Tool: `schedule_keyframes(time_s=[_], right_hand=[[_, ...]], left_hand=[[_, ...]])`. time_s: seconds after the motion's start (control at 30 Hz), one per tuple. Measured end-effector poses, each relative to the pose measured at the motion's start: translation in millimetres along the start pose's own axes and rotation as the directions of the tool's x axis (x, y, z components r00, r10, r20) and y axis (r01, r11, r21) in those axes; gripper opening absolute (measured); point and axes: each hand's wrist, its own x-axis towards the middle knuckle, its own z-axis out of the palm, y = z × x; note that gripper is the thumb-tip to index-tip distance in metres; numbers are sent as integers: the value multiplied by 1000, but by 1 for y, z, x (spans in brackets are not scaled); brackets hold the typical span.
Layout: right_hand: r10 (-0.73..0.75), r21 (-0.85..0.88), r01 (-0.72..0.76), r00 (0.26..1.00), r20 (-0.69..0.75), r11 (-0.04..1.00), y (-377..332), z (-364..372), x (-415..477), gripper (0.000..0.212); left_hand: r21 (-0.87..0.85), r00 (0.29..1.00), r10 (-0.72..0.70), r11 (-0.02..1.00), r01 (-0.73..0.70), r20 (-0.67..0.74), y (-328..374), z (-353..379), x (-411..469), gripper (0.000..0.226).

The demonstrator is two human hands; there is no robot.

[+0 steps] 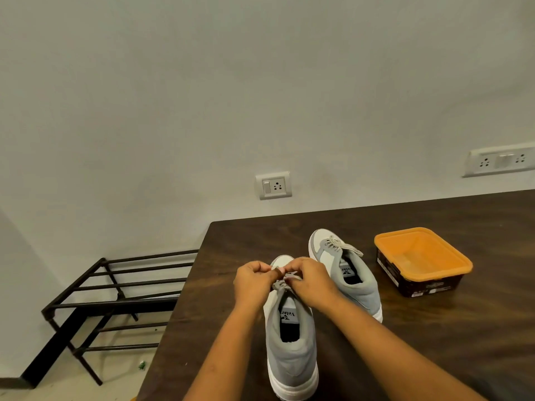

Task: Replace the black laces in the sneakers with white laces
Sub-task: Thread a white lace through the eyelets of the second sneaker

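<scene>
Two hands meet over the tongue of the near sneaker [290, 347], which stands on the dark wooden desk [434, 348] with its toe pointing away from the person. The left hand [251, 282] and the right hand [312, 280] are nearly touching. The fingers [293, 267] of both are curled in, each hand pinching a strand of the white lace [285, 282] at the upper eyelets. How the strands cross between the fingertips cannot be told, since the knuckles hide most of them. Directly below the fingers, toward the person, the sneaker's grey collar and its printed insole label are in view.

Beyond the right fingers and a little to their right lies the far sneaker [347, 280], set at an angle, toe away. It is already threaded with a pale lace [337, 245] tied near the top, one end trailing over its side. Well apart to the right of both hands sits a dark tub with an orange rim [422, 260], open side up, on the same desk.

Left of the left fingers, past the desk edge and lower down, a black metal rack [115, 290] stands on the floor. Far beyond the fingers, a wall socket [273, 185] is fixed to the pale wall, with a longer socket strip [500, 159] off to the right.
</scene>
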Motion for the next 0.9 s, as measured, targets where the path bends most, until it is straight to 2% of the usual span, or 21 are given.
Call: schedule_keyframes(time_s=[0.1,0.23,0.43,0.6,0.8,0.9], right_hand=[[78,-37,-77,997,19,996,0,0,1,21],[138,17,-140,988,64,990,1,1,3,17],[122,235,-150,984,129,960,2,0,-2,16],[34,119,-32,999,-22,992,6,1,-1,18],[-19,184,34,996,-86,982,8,1,-3,20],[68,350,-42,996,-62,936,7,1,-4,11]], left_hand=[[110,996,80,990,-84,43,1,-2,1,22],[93,993,78,992,-86,85,-1,1,1,23],[-106,995,-54,992,63,82,1,5,2,23],[-211,981,-164,961,182,100,2,5,1,26],[-232,959,-258,932,280,119,1,6,-1,22],[-299,937,-311,889,346,160,5,4,-2,20]])
